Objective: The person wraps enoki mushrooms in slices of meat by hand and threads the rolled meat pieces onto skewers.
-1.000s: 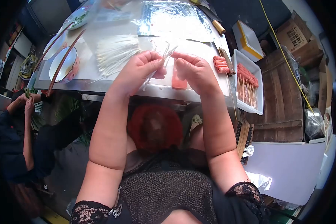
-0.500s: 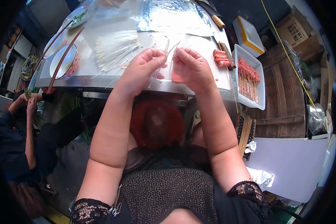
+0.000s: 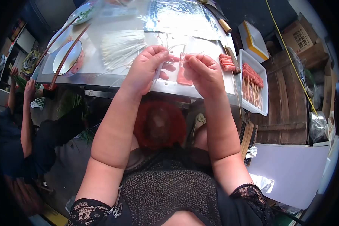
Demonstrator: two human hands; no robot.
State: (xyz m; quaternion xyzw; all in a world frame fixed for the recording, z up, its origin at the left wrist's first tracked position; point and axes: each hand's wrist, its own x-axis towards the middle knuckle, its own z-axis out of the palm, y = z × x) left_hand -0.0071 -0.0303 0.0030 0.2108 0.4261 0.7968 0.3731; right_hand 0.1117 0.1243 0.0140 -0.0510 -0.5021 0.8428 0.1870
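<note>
Over the near edge of the table, my left hand (image 3: 150,67) is closed around a few thin white enoki mushroom strands (image 3: 157,77). My right hand (image 3: 209,74) pinches more enoki strands at the fingertips, close to the left fingers. Beneath the right fingers a flat pink meat slice (image 3: 183,78) lies on the table, partly covered by the hand. A fanned pile of enoki mushrooms (image 3: 122,49) rests left of my hands. Several pink meat rolls (image 3: 226,62) are stacked to the right.
A white tray (image 3: 266,98) holds skewered meat rolls (image 3: 252,77). Nearby are a wooden-handled knife (image 3: 225,25) and a foil sheet (image 3: 182,19). Long chopsticks (image 3: 69,56) cross a bowl (image 3: 65,58) at left. A co-worker's hand (image 3: 30,89) is near green leaves. A red tub (image 3: 139,124) stands below.
My hands have drawn slightly apart, with enoki strands spreading between the fingers. More of the meat slice shows. The view has shifted slightly, and the co-worker's hands have moved apart.
</note>
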